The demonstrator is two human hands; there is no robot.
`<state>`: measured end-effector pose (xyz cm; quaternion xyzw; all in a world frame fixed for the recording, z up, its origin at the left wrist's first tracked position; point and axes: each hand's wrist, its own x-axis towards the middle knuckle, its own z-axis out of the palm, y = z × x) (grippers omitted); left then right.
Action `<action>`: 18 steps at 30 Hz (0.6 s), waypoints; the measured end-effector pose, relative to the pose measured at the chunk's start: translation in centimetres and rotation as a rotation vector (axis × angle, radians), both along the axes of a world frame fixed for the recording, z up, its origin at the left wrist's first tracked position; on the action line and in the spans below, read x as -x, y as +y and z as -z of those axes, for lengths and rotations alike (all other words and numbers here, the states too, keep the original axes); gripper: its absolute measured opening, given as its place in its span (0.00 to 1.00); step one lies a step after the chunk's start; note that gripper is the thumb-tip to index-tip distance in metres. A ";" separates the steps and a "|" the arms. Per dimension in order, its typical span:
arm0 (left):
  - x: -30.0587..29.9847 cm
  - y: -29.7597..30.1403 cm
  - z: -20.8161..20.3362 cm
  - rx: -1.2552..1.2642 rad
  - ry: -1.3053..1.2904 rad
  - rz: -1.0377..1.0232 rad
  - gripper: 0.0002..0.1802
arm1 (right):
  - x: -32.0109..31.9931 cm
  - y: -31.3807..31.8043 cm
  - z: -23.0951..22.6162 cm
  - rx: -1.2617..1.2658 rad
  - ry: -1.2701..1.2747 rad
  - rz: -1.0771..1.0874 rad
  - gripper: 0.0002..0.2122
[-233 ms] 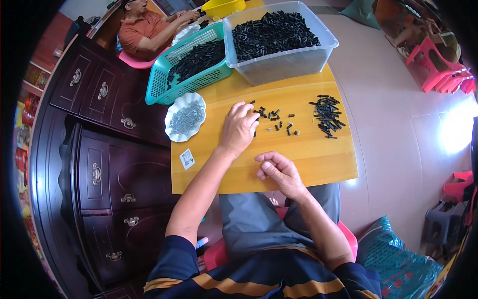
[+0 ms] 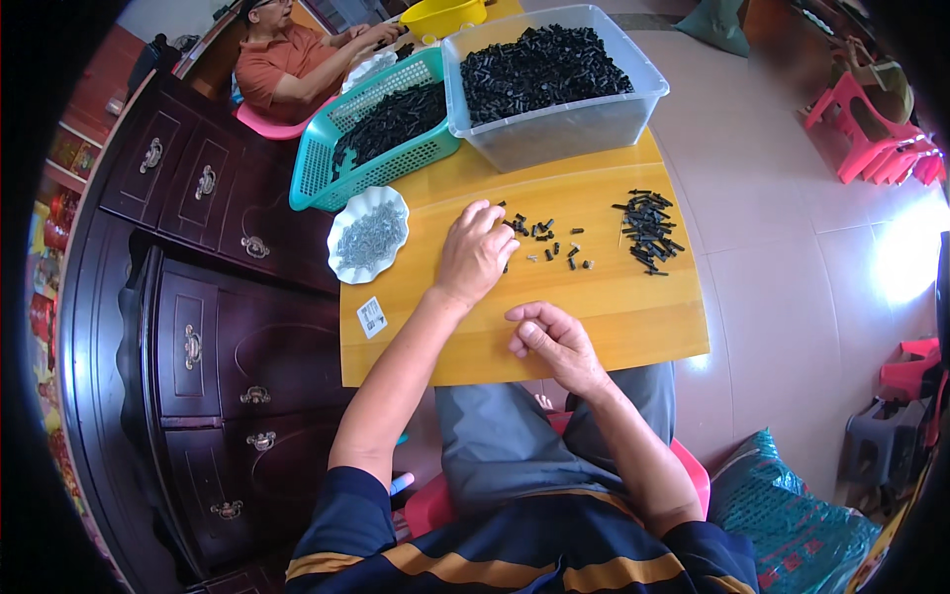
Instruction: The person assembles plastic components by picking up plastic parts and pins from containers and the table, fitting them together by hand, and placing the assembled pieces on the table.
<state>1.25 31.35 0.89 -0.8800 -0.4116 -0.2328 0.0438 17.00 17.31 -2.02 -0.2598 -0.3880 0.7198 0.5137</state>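
Observation:
My left hand (image 2: 473, 253) rests over the left side of a loose scatter of small black plastic pieces (image 2: 544, 234). Its fingers are bent down among them, and whatever the fingertips pinch is hidden. Near the table's front edge, my right hand (image 2: 556, 346) is curled with the thumb against the fingers; anything inside it is too small or covered to make out. To the left lies a white scalloped dish (image 2: 339, 265) filled with small clear pieces (image 2: 370, 236). A pile of longer black plastic parts (image 2: 650, 231) is heaped on the right side of the table.
At the back of the yellow table (image 2: 435, 358) stand a green basket (image 2: 309, 178) and a clear plastic tub (image 2: 554, 139), both full of black parts. A white label (image 2: 371, 317) lies at left. Dark drawers (image 2: 223, 297) flank the table; another person (image 2: 287, 64) sits beyond.
Both hands stay in nearly the same place and pose. The view has shifted very slightly; nothing else visibly differs.

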 end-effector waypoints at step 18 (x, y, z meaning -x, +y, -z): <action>-1.6 -9.1 -4.9 0.225 -0.344 0.157 0.06 | -0.3 0.4 0.2 0.177 0.369 0.092 0.13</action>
